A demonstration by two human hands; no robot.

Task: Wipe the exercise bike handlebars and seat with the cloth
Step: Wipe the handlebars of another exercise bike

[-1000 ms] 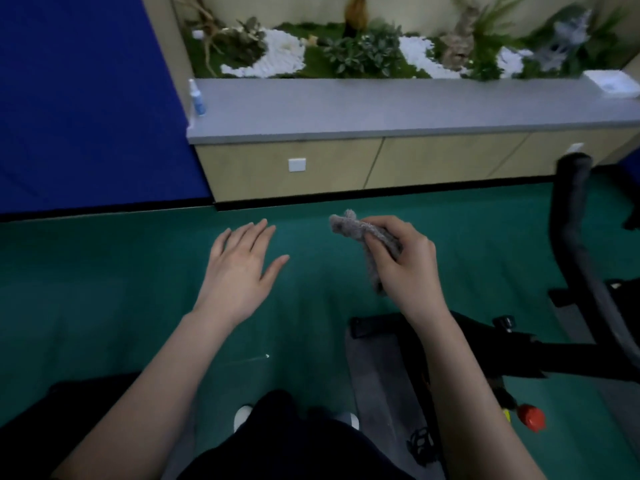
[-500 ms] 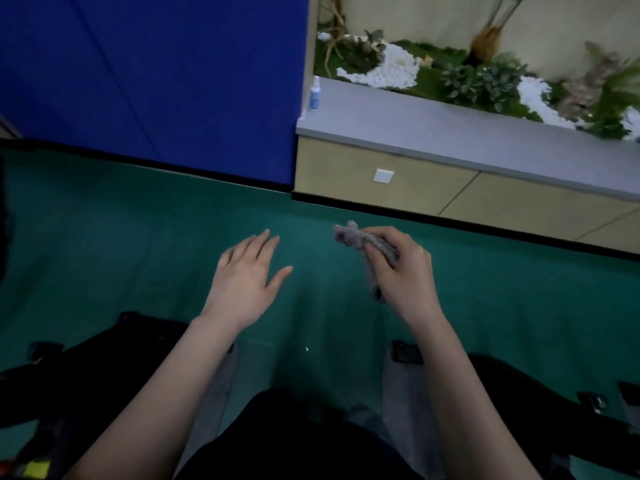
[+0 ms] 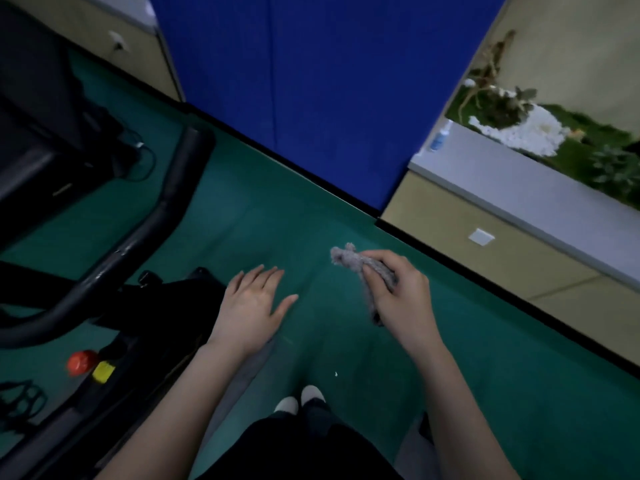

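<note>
A grey fluffy cloth (image 3: 348,259) is bunched in my right hand (image 3: 401,299), which grips it above the green floor at centre right. My left hand (image 3: 252,303) hovers flat with straight fingers and holds nothing. To its left runs a black curved handlebar (image 3: 152,216) of an exercise bike, whose dark frame (image 3: 162,306) lies just under the left hand's outer edge. A red knob (image 3: 81,362) and a yellow tag (image 3: 103,371) sit lower on the frame. The seat is not in view.
A blue wall panel (image 3: 329,81) stands ahead. A beige cabinet with a grey top (image 3: 519,188) carries a small spray bottle (image 3: 440,138) and plants at the right. Black equipment (image 3: 41,109) fills the upper left. A pedal (image 3: 20,400) and my shoes (image 3: 301,400) are below.
The view has swung left: the cabinet slid to the right and an exercise bike handlebar and frame came into view at left. Both hands keep their pose, the right one still gripping the cloth.
</note>
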